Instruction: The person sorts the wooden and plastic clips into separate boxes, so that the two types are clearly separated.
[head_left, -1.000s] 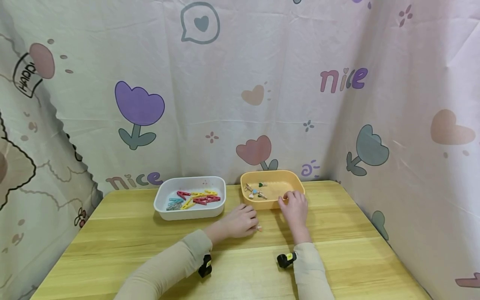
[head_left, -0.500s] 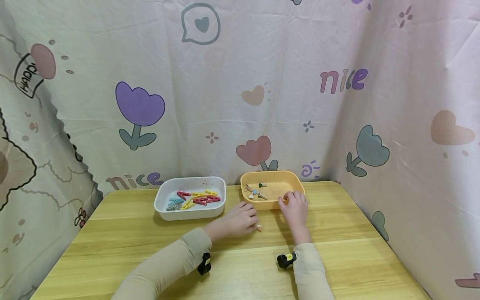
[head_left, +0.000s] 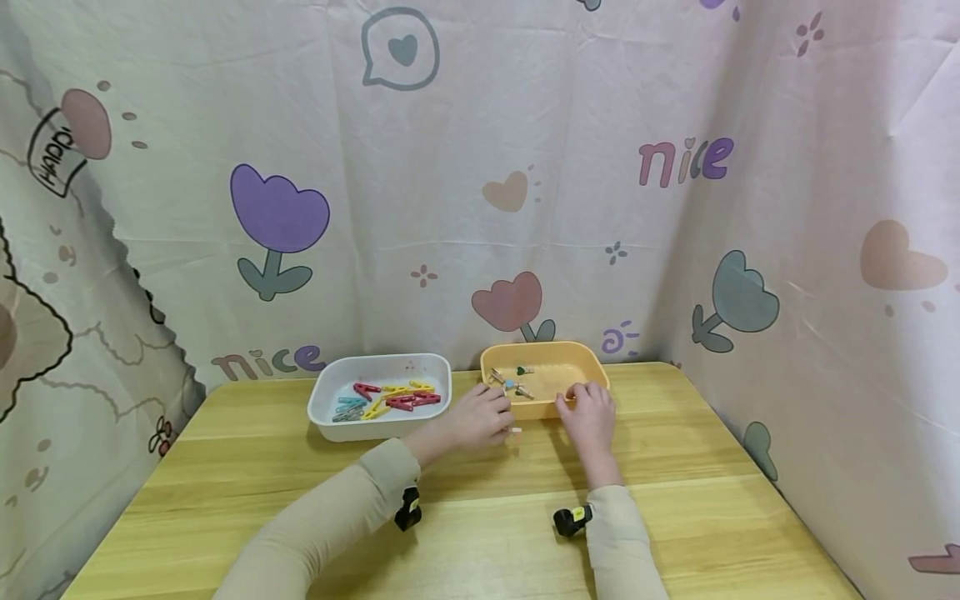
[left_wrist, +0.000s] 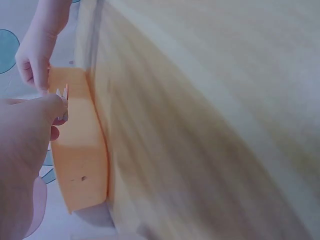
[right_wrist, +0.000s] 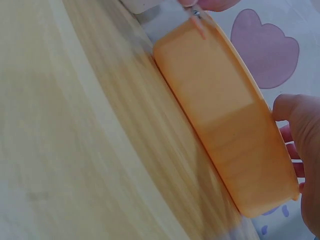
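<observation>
My left hand point(head_left: 480, 418) pinches a small clothespin point(left_wrist: 63, 106) between thumb and fingers; in the right wrist view the clip point(right_wrist: 197, 19) shows a metal spring and an orange part. It hangs over the table, just in front of the yellow plastic bin point(head_left: 542, 410). My right hand point(head_left: 590, 421) grips the bin's near rim toward its right end, the thumb point(right_wrist: 287, 107) at the rim. Inside the bin lie several small decorated clothespins point(head_left: 523, 390), toward the left side. The left hand's fingertips are partly hidden in the head view.
Left of the yellow bin stands a white plastic bin point(head_left: 384, 430) with several red, yellow, blue and grey clothespins point(head_left: 397, 400). Both sit at the back of the wooden table point(head_left: 480, 533), against a patterned curtain point(head_left: 450, 208). Black cameras point(head_left: 408, 510) are strapped to both wrists.
My left hand has risen from the tabletop with the small clothespin and moved away from me, toward the yellow bin. The right hand has stayed on the bin's rim.
</observation>
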